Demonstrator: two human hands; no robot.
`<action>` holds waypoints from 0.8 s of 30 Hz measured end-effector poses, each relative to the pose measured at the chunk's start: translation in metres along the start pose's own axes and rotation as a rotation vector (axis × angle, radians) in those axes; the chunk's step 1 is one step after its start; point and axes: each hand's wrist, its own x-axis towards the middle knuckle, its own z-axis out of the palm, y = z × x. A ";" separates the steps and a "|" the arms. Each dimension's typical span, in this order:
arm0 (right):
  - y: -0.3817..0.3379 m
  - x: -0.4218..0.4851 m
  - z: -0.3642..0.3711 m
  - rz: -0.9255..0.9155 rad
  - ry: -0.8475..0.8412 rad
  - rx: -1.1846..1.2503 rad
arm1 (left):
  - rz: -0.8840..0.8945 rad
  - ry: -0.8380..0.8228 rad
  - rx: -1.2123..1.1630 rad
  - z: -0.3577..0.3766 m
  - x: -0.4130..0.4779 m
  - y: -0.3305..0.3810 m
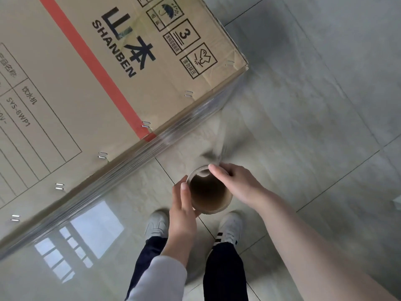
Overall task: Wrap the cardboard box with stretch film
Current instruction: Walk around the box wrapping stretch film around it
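The cardboard box (91, 88) is standing on the tiled floor (314, 105), seen from above. Its vertical side facing the person is already being covered by glossy film layers (71, 216). The roll (209, 191) is being held upright just beside the box's near corner, the left hand (183, 208) and right hand (235, 181) clamped around its core. A strip is being drawn from roll to corner. The top is bare; other sides cannot be judged.

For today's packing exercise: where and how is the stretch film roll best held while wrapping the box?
Grip the stretch film roll at its open top rim, one hand on each side, as the left hand and right hand do. It stands upright, so the film pays off sideways toward the cardboard box.
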 end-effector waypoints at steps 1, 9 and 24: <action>-0.002 0.006 0.007 0.008 0.001 -0.009 | -0.015 -0.006 0.019 -0.006 0.006 0.000; -0.003 0.022 0.025 0.049 0.060 0.077 | 0.134 -0.298 0.521 -0.038 0.062 0.042; 0.000 -0.023 0.083 0.021 0.137 0.226 | 0.157 -0.025 0.134 -0.059 -0.001 -0.001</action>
